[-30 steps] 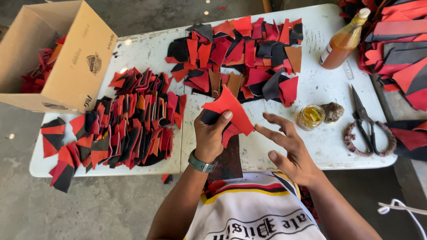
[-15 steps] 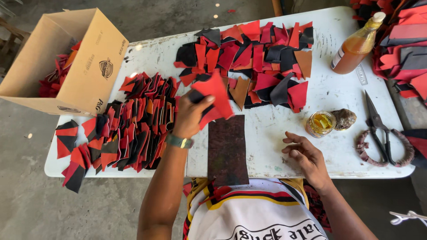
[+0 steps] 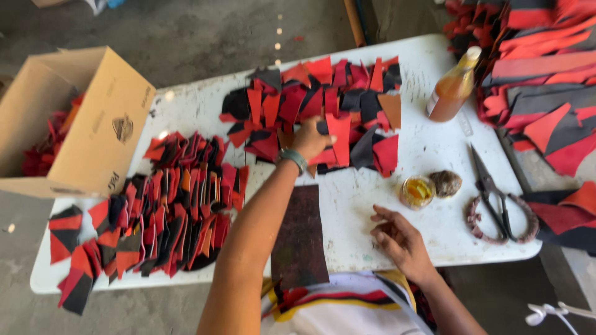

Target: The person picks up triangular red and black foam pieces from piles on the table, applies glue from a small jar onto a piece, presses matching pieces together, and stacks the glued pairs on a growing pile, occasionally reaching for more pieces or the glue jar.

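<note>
My left hand [image 3: 310, 139], with a watch on its wrist, reaches to the far pile of red and black cut pieces [image 3: 298, 105]. Its fingers are closed on a red piece [image 3: 340, 138] at the pile's near edge. My right hand [image 3: 397, 239] rests on the white table [image 3: 428, 146] near the front edge, fingers spread, holding nothing. A dark rectangular board [image 3: 301, 236] lies between my arms at the table's front edge.
A second heap of red and black pieces [image 3: 167, 211] covers the table's left part. An open cardboard box [image 3: 93, 124] with red pieces stands far left. An amber bottle [image 3: 453, 90], a small open jar [image 3: 417, 191], scissors [image 3: 490, 192] and stacked red and grey sheets [image 3: 540, 93] lie right.
My left hand lifted the red piece off the dark board and carried it forward to the far pile. My right hand drew back right and settled on the table.
</note>
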The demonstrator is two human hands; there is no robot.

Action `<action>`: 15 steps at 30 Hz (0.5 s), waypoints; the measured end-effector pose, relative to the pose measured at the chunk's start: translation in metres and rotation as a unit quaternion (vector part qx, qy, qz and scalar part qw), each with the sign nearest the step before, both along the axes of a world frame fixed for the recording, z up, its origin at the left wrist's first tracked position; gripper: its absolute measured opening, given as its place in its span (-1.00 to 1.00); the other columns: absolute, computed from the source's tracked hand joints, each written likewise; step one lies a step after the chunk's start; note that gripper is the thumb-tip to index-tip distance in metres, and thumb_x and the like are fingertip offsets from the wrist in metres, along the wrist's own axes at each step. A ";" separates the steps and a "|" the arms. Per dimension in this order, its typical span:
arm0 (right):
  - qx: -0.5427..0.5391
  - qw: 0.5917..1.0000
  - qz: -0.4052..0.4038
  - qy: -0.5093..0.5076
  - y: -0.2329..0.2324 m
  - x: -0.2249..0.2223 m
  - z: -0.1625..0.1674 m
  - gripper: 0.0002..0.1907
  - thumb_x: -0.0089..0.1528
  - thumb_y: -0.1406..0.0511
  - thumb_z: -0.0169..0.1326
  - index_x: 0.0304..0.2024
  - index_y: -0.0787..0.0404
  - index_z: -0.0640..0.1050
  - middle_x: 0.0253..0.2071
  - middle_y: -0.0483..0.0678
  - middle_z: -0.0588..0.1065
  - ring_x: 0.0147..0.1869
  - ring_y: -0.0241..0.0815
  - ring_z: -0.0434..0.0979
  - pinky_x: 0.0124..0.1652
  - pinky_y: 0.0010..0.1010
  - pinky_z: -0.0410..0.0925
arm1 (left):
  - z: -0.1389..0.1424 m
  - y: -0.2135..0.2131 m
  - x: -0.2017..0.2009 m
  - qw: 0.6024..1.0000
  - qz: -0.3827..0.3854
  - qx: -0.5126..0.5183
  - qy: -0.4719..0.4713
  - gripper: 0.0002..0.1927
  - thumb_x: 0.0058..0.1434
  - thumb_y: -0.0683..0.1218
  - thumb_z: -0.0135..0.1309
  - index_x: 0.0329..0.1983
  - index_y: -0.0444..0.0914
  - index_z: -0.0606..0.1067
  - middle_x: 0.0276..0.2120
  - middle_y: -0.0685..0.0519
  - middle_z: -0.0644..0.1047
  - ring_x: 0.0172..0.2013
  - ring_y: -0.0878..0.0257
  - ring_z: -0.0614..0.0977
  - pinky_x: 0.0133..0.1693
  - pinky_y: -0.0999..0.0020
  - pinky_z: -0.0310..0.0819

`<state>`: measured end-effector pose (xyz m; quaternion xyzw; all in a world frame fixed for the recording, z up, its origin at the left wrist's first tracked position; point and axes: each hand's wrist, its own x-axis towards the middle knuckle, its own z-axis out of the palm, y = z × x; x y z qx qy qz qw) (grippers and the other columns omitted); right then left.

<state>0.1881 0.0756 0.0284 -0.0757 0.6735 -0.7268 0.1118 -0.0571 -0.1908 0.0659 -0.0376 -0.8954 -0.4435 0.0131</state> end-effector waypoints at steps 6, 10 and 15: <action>-0.018 0.998 -0.039 -0.046 -0.009 -0.033 -0.041 -0.45 0.19 0.42 0.12 0.26 0.31 0.46 -0.20 -0.01 0.52 -0.28 -0.26 0.50 -0.24 -0.43 0.42 | -0.002 0.022 0.006 0.988 0.064 -0.082 0.114 -0.31 -0.10 0.00 0.43 0.10 -0.16 0.41 -0.06 -0.17 0.60 -0.09 -0.18 0.65 -0.07 -0.04 0.56; 0.067 0.994 -0.002 -0.085 -0.016 -0.086 -0.054 -0.45 0.18 0.42 0.11 0.26 0.26 0.48 -0.19 -0.01 0.53 -0.29 -0.23 0.53 -0.21 -0.42 0.44 | 0.013 0.028 0.030 0.985 0.108 -0.092 0.100 -0.21 -0.11 -0.04 0.45 0.17 -0.19 0.32 -0.02 -0.19 0.54 0.05 -0.19 0.54 0.03 -0.03 0.49; 0.094 0.992 0.041 -0.078 -0.016 -0.095 -0.051 -0.45 0.17 0.42 0.09 0.25 0.19 0.50 -0.17 0.00 0.54 -0.30 -0.20 0.57 -0.16 -0.42 0.47 | 0.039 0.023 0.051 0.957 0.134 -0.185 0.178 -0.13 -0.09 0.03 0.48 0.27 -0.16 0.30 0.11 -0.09 0.45 0.15 -0.06 0.41 0.22 -0.32 0.06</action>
